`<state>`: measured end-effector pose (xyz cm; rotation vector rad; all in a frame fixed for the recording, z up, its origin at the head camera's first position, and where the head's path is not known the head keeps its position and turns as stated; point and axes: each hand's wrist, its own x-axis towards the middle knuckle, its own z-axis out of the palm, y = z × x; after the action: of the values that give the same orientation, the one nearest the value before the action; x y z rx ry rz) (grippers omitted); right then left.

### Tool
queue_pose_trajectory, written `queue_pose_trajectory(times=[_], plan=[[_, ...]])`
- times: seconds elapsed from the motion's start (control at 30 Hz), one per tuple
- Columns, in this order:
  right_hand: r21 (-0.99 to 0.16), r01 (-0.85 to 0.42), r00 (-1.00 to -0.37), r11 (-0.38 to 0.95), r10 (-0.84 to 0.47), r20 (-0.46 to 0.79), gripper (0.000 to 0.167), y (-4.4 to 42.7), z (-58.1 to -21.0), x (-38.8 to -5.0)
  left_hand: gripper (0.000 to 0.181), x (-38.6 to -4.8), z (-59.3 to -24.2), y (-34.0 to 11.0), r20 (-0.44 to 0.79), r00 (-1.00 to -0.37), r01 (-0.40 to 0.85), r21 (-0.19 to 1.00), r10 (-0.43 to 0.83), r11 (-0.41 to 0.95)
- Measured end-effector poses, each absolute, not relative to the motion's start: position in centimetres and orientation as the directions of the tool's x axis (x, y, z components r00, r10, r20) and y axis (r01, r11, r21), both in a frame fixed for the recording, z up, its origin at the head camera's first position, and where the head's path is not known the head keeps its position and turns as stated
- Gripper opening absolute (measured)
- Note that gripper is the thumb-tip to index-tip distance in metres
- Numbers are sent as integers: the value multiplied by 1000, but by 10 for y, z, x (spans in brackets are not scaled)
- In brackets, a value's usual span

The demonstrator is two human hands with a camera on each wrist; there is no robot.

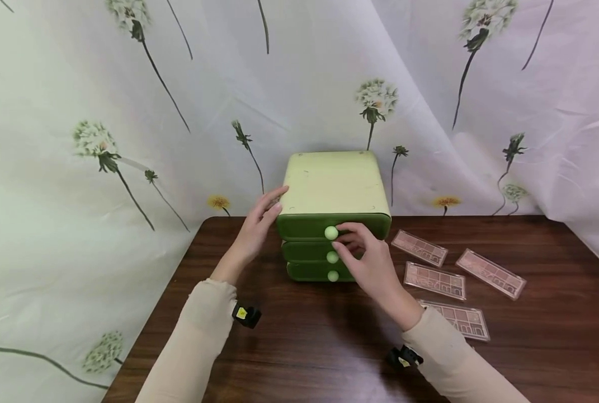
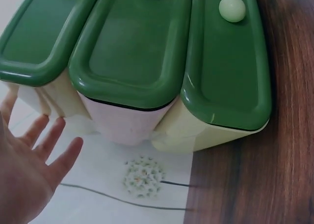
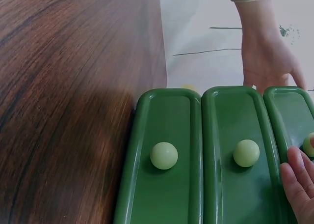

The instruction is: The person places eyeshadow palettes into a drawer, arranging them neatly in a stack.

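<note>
A small cabinet with a pale yellow top (image 1: 335,182) and three green drawer fronts (image 1: 304,227) stands on the table, all three drawers closed. The right hand (image 1: 375,266) has its index finger and thumb around the round top knob (image 1: 331,233); in the right wrist view that knob (image 3: 308,145) and the fingers (image 3: 299,180) are cut off by the frame's edge. Against the cabinet's upper left side rests the left hand (image 1: 255,224), fingers extended. The left wrist view shows this hand (image 2: 29,170) spread beside the cabinet's side wall.
Several flat palettes lie to the cabinet's right: one near its corner (image 1: 420,248), one farther right (image 1: 490,273), one nearer (image 1: 435,280), and another (image 1: 462,321) partly behind the right forearm. A flower-printed cloth (image 1: 178,112) hangs behind the dark wooden table (image 1: 299,347).
</note>
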<state>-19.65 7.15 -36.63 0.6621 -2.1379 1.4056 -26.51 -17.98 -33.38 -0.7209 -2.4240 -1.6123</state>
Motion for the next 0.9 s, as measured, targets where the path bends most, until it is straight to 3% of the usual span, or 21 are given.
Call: queue_pose_trajectory(times=[0.9], plan=[[-693, -672, -725, 261, -43, 687, 25, 61, -369, -200, 46, -254, -332, -172, 324, -923, 371, 892, 208, 258]])
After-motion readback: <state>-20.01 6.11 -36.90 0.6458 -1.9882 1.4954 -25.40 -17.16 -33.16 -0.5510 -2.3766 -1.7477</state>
